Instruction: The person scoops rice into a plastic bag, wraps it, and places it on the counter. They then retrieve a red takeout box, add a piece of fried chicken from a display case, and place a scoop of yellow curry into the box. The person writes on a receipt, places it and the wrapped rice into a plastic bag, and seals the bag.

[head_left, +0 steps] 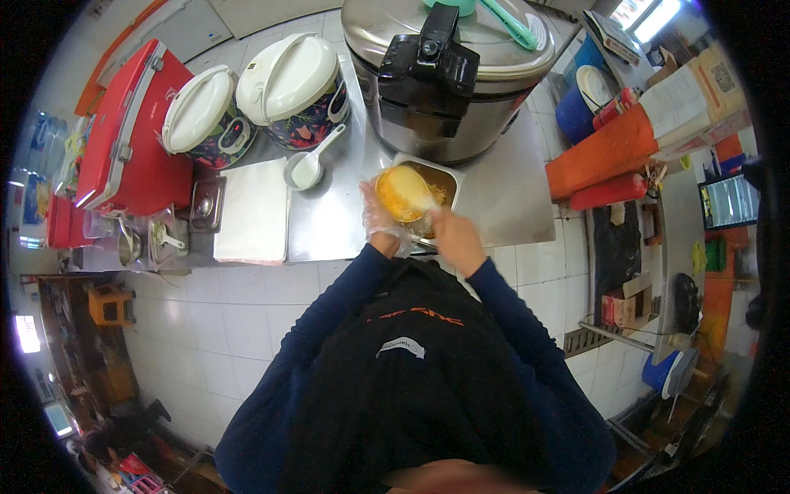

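Note:
My left hand, in a clear plastic glove, is closed round the side of a round yellow-orange bowl-shaped thing. It looks full of yellow food, but I cannot tell the vessel from its contents. My right hand is bare and closed on the handle of a pale serving spoon, blurred, whose head meets the yellow thing. Both hands are over a rectangular steel pan with orange-brown shreds of food in it, partly hidden by the hands.
A large steel cooker with a black latch stands just behind the pan. On the steel counter to the left are a white ladle, a white cloth, two flowered pots with white lids and a red cooler.

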`<state>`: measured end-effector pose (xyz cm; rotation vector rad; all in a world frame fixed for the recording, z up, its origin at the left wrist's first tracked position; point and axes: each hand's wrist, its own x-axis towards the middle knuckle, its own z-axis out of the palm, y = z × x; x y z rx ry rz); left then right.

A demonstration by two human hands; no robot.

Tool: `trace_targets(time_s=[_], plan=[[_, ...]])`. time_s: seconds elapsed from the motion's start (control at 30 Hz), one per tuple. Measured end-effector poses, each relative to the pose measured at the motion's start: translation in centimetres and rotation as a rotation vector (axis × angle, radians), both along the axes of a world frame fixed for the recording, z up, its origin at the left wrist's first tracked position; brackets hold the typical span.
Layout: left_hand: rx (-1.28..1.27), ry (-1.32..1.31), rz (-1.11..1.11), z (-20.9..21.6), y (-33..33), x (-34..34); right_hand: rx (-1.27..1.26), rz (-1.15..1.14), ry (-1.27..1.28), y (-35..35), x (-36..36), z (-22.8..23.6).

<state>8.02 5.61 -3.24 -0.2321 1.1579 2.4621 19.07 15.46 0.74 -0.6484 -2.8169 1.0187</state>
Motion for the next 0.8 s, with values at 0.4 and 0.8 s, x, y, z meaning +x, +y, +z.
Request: trace_targets(time_s=[0.4, 0.8], plan=[[0.423, -0.187, -0.102, -2.3, -1.1, -0.2, -0.006, -0.019, 0.057, 2.8, 2.9, 3.3], [1.002, 0.029, -0.152, -1.4, -17.0, -1.3, 0.562, -0.054, -0.127, 2.5, -2.0, -1.0]])
